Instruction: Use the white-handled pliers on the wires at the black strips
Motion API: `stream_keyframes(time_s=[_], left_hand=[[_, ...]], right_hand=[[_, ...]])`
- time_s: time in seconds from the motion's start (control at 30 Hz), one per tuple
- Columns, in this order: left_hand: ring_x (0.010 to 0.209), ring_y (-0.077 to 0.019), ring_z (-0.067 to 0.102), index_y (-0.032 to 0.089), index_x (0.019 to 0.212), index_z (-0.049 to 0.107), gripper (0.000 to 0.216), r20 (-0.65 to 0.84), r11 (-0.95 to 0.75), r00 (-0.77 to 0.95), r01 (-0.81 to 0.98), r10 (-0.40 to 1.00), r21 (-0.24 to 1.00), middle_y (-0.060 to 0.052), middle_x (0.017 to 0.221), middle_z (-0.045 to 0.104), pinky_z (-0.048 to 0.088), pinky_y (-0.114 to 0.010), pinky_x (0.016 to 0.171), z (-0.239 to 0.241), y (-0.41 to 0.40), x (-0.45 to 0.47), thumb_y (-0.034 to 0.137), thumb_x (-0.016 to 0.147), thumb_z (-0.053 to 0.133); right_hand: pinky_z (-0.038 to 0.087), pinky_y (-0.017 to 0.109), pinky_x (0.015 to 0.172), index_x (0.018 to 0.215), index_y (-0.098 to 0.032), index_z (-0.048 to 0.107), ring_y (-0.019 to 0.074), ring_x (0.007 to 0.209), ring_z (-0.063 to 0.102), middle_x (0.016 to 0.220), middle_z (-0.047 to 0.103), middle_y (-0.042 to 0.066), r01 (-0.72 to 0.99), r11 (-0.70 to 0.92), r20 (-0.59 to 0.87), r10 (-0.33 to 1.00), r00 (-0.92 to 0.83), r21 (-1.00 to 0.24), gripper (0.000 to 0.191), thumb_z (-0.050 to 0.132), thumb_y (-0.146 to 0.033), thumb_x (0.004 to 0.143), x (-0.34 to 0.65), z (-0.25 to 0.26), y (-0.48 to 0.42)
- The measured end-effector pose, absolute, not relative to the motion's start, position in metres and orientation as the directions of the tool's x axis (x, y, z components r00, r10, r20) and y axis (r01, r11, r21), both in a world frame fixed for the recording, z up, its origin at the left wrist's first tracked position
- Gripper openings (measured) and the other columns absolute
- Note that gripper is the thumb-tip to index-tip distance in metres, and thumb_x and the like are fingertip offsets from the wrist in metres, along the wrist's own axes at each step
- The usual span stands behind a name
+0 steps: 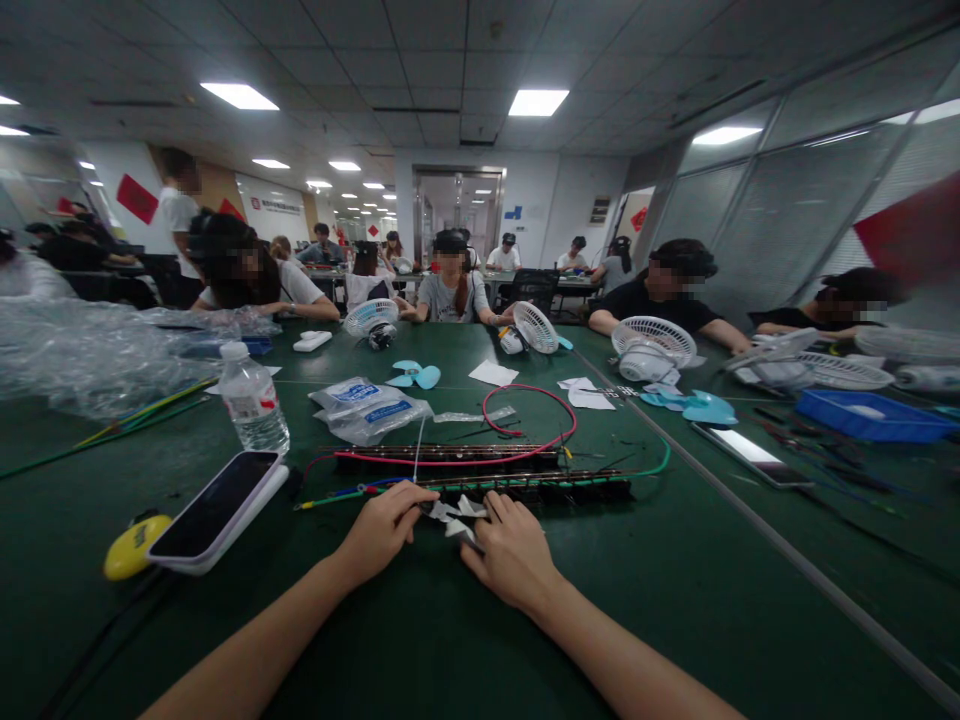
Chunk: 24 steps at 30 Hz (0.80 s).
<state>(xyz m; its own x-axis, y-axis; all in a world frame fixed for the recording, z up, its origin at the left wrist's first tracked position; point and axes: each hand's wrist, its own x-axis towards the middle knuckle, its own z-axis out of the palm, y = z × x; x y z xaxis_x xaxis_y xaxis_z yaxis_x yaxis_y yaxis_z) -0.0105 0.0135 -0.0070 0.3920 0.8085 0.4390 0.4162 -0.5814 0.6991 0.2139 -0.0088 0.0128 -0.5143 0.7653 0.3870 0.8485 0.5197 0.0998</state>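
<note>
My left hand [382, 530] is closed in a pinch at the near edge of a dark wired strip [517, 487]. What sits between its fingertips is too small to make out. Crumpled white scraps [452, 512], like paper or film, lie between my two hands. My right hand [516, 548] has its fingers curled on the right end of these scraps, with a dark edge showing by the thumb. A thin white strip [418, 445] stands up behind my left fingers. A second dark strip [450, 457] lies behind, with a red cable [574, 420] looped over it and a green cable [660, 462] at the right.
Left are a phone [214, 510], a yellow round object [136, 546], a water bottle [253, 400] and bubble wrap [112, 355]. Plastic bags [367, 408] and a blue fan blade [414, 374] lie ahead. Co-workers handle fans [652, 345] across the table; a blue tray [874, 415] is right.
</note>
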Motion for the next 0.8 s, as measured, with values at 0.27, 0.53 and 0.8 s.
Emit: stream_keyframes(time_s=[0.27, 0.53, 0.8], left_hand=[[0.053, -0.0067, 0.055, 0.021, 0.113, 0.059, 0.031, 0.441, -0.589, 0.399, 0.429, 0.804, 0.685, -0.004, 0.098, 0.057, 0.05, -0.022, 0.058, -0.0063, 0.0134, -0.0103, 0.014, 0.09, 0.04], [0.053, -0.0062, 0.054, 0.022, 0.116, 0.057, 0.033, 0.442, -0.599, 0.408, 0.473, 0.799, 0.646, -0.002, 0.096, 0.057, 0.049, -0.022, 0.061, -0.0073, 0.0153, -0.0119, 0.012, 0.09, 0.04], [0.052, -0.0062, 0.052, 0.023, 0.121, 0.055, 0.038, 0.452, -0.633, 0.443, 0.575, 0.774, 0.519, -0.002, 0.096, 0.061, 0.047, -0.021, 0.062, -0.0031, 0.0161, -0.0132, 0.008, 0.089, 0.04]], right_hand=[[0.036, 0.036, 0.077, 0.077, -0.017, 0.066, 0.025, 0.094, 0.048, 0.095, 0.056, 0.011, 0.861, 0.502, 0.369, 0.787, -0.495, 0.084, 0.029, 0.054, -0.043, 0.079, 0.2104, 0.0178, -0.0119], [0.035, 0.039, 0.079, 0.08, -0.017, 0.066, 0.0279, 0.098, 0.046, 0.1, 0.056, 0.013, 0.878, 0.473, 0.373, 0.803, -0.465, 0.077, 0.033, 0.054, -0.048, 0.079, 0.2077, 0.0179, -0.0153], [0.033, 0.039, 0.083, 0.085, -0.017, 0.064, 0.028, 0.101, 0.045, 0.104, 0.055, 0.013, 0.874, 0.481, 0.329, 0.816, -0.476, 0.072, 0.032, 0.051, -0.045, 0.082, 0.2087, 0.0222, -0.0163]])
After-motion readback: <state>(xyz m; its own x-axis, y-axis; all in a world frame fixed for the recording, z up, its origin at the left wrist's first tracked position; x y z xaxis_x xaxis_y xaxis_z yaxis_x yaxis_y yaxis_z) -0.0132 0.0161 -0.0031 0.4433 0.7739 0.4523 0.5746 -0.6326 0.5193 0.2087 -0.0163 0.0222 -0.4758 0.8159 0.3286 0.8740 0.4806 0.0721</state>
